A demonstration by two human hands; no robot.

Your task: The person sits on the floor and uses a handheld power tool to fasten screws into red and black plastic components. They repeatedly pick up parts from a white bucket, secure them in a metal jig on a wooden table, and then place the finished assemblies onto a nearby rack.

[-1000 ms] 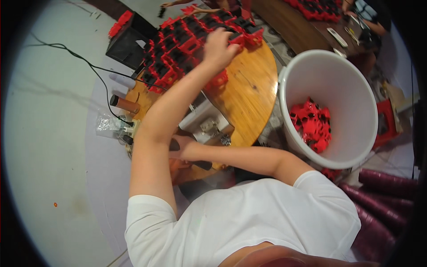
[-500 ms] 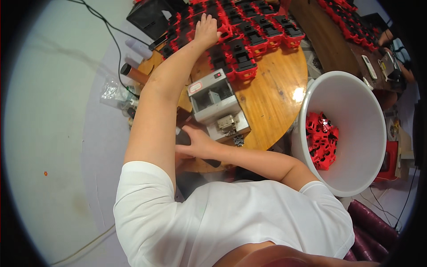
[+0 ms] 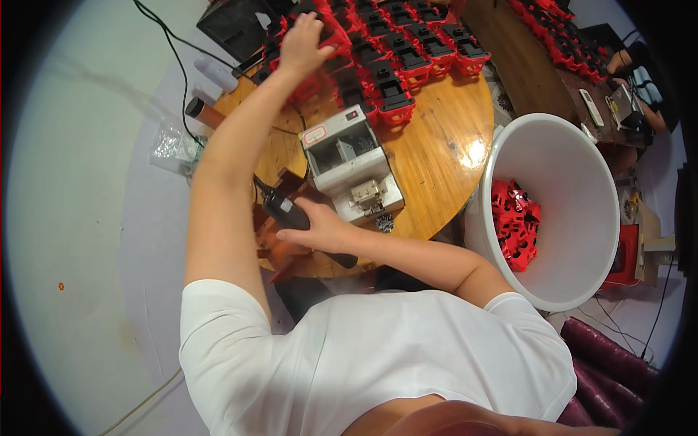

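My right hand (image 3: 321,227) is wrapped round a black corded electric screwdriver (image 3: 286,210), tilted beside a grey screw feeder (image 3: 347,156). Below the tool, partly covered by my arm and hand, sits a reddish-brown fixture (image 3: 287,254). My left arm stretches far across the table, and my left hand (image 3: 301,49) is over the left part of the rows of red-and-black plastic housings (image 3: 393,86). Its fingers are spread, with the thumb apart. A housing lies right by the thumb; whether they touch I cannot tell.
To the right stands a big white tub (image 3: 560,211) with several red-and-black parts (image 3: 516,225) inside. The round wooden table (image 3: 443,145) carries the feeder. A black box (image 3: 236,36) and a brown cylinder (image 3: 203,111) are at the left. Another person's hand (image 3: 620,61) shows far right.
My left hand has moved left across the housings. The screwdriver in my right hand has come into fuller view, and the fixture below it shows more.
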